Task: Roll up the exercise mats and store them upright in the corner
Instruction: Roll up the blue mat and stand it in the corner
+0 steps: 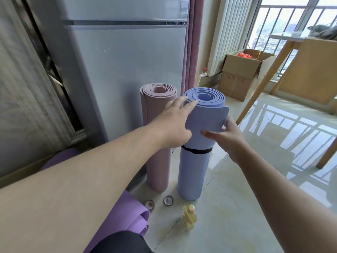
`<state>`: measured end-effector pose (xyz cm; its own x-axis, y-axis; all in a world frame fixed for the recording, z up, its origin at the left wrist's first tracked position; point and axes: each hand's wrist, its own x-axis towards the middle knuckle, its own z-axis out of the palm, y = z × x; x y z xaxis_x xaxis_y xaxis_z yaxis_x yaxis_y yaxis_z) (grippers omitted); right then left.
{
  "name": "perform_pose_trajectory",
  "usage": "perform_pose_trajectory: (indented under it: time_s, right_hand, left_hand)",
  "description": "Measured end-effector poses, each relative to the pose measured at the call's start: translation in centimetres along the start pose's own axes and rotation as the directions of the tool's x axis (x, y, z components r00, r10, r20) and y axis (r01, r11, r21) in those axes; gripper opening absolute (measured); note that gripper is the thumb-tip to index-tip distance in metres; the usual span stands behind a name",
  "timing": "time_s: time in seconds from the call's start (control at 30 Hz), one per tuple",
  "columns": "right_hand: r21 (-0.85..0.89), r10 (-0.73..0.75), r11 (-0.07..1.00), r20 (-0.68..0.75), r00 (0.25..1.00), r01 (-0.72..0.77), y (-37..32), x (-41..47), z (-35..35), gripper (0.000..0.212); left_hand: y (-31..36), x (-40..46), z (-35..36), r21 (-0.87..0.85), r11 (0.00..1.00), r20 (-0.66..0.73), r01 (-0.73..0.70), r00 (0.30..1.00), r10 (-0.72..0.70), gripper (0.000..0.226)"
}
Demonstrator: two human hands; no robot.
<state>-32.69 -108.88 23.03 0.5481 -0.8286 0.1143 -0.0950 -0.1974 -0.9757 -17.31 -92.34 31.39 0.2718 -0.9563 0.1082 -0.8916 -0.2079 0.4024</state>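
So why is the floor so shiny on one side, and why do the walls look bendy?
Head view: daylight from the window bounces off the glossy floor, mirroring the railing; the wide-angle lens bends the fridge edges; the left border is smeared, while the blue mat under both hands stays sharp.
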Motion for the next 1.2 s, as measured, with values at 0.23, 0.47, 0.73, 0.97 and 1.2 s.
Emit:
perform_pose_trajectory:
  time_s: [0.23, 0.47, 0.73, 0.97, 1.2]
  right_hand:
    - [-0.013, 0.039, 0.999, -0.043, 0.998, -0.04, -0.2, -0.1, -0.4, 0.079]
    - [-0.005, 0.089, 0.996, -0.052, 0.995, -0.089, -0.3, -0.2, -0.5, 0.082]
    - [-0.006, 0.119, 0.993, -0.056, 0.991, -0.119, -0.6, -0.1, -0.6, 0.08]
    - [-0.054, 0.181, 0.981, -0.096, 0.979, -0.187, 0.8, -0.5, -0.7, 0.079]
    - [-0.255, 0.34, 0.894, -0.148, 0.929, -0.368, 2.6, -3.2, 0.8, 0.089]
  left_hand:
    - [-0.2, -1.7, -0.7, -0.003, 1.0, 0.0, 0.009, 1.0, -0.009, 0.089]
    - [-1.0, -3.0, -1.3, 0.004, 1.0, -0.022, 0.001, 1.0, -0.001, 0.084]
    - [-1.5, -3.6, -1.2, 0.001, 1.0, -0.019, -0.003, 1.0, 0.004, 0.081]
    - [-2.4, -4.4, -1.1, -0.001, 1.0, -0.008, 0.018, 1.0, -0.018, 0.081]
    - [-4.3, -7.7, -1.9, -0.001, 0.997, -0.034, 0.075, 0.997, -0.075, 0.054]
